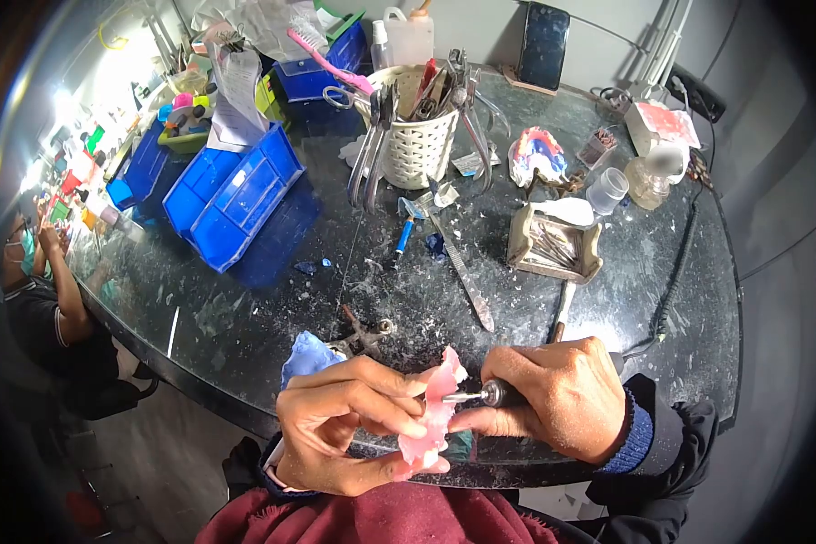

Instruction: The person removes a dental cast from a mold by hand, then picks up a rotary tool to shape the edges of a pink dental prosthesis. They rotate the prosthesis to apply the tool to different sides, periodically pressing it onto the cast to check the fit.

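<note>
My left hand point(352, 419) pinches a thin, ragged-edged pink denture base point(441, 403) between thumb and fingers, near the front edge of the bench. In my right hand point(558, 399) is a dark rotary handpiece point(506, 396), gripped like a pen. Its metal bur points left and meets the pink surface, or lies just over it. Both hands carry fine dust. Behind my left fingers a light blue lump point(307, 355) shows in part, beside a brownish metal piece point(366, 333) on the bench.
A white woven basket point(417, 150) holds pliers, scissors and a pink toothbrush. Blue bins point(245, 199) stand left. A pink-and-blue dental model point(537, 156), a bur box point(553, 243) and a coiled cord point(678, 272) lie right. A knife point(462, 272) rests mid-bench. A masked person point(45, 299) sits far left.
</note>
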A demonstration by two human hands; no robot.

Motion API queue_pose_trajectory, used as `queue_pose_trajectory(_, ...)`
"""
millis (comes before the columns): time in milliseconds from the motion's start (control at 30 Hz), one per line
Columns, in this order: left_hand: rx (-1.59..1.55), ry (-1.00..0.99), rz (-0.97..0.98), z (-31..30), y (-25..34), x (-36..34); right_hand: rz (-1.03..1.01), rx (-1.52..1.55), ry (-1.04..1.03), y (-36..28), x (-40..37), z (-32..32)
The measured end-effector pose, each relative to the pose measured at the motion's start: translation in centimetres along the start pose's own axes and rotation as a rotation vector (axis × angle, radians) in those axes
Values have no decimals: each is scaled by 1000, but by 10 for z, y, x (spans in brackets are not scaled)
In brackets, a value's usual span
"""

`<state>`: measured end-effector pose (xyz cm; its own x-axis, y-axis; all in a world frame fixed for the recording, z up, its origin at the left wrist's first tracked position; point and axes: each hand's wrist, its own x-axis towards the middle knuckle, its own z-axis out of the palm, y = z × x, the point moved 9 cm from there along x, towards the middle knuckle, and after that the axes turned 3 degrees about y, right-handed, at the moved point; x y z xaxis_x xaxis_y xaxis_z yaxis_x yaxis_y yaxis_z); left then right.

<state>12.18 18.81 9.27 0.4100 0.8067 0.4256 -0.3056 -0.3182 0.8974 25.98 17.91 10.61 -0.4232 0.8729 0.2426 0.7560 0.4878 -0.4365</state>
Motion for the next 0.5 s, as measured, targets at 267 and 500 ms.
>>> queue_pose_trajectory(267, -103, 5, -43, 1, -2, -4, -83, 62, 9, -5, -3, 2)
queue_pose_trajectory(500, -113, -15, -16, 0, -2, -5, 9, 9, 1, -3, -1, -4)
